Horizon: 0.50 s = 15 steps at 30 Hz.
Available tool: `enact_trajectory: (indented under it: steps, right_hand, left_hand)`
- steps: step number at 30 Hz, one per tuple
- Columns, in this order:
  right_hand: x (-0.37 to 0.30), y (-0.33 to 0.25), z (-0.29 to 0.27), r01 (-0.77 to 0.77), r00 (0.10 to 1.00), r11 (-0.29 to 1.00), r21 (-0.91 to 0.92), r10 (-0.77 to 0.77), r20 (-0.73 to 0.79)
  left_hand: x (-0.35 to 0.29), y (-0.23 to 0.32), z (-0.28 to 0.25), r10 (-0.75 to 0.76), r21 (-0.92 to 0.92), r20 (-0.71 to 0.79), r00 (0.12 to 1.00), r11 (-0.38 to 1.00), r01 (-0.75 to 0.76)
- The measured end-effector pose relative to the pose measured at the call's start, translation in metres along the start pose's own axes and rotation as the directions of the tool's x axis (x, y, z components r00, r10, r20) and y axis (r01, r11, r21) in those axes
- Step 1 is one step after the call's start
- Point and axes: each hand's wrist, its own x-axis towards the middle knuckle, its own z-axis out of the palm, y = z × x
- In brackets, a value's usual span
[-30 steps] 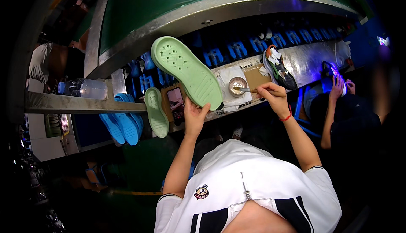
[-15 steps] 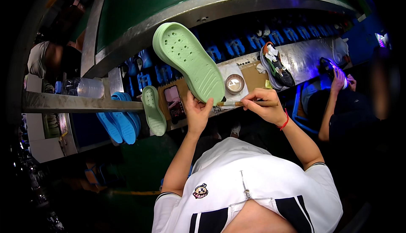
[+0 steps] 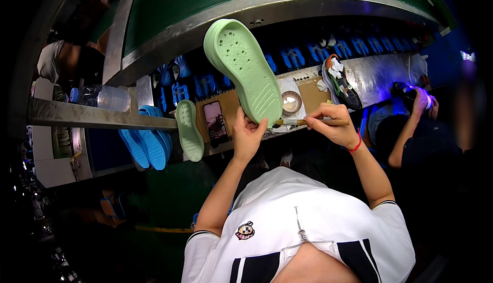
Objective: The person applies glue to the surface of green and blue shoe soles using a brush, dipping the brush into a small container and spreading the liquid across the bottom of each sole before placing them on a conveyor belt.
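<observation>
A pale green shoe sole (image 3: 245, 70), dotted with small holes in its upper part, stands tilted up in my left hand (image 3: 248, 137). My left fingers and thumb pinch its lower end. In my right hand (image 3: 331, 123) is a brush (image 3: 292, 122) with a wooden handle, held level. The brush tip meets the sole's lower right edge, close to my left thumb. Just behind the brush, a round cup (image 3: 291, 102) of whitish liquid sits on white paper. A second pale green sole (image 3: 189, 131) lies on the bench to the left.
A phone (image 3: 215, 121) rests on cardboard left of my hand. Several blue soles (image 3: 152, 142) lie farther left, by a metal bar (image 3: 97, 113). A multicoloured shoe (image 3: 341, 83) stands right of the cup. At the right, a co-worker's hands (image 3: 423, 101) hold a dark object under violet light.
The view has shifted slightly. Both hands, the sole and the brush sit a little farther right in the picture. The brush still touches the sole's lower edge.
</observation>
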Motion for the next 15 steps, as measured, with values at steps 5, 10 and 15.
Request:
enact_trajectory:
  steps: [5,10,15]
  right_hand:
    - [0.000,0.003,-0.001,0.113,0.993,0.993,-0.025,-0.112,0.029]
    - [0.000,0.004,-0.004,0.100,0.994,0.993,-0.062,-0.097,0.050]
    - [-0.002,0.008,-0.006,0.062,0.998,0.998,-0.033,-0.062,-0.001]
  left_hand:
    - [0.001,0.002,0.002,0.003,0.028,0.021,1.000,1.000,-0.003]
    - [0.001,0.001,0.001,0.000,0.030,0.032,0.999,1.000,-0.001]
    - [0.001,0.000,0.004,0.004,0.015,0.040,0.999,1.000,-0.005]
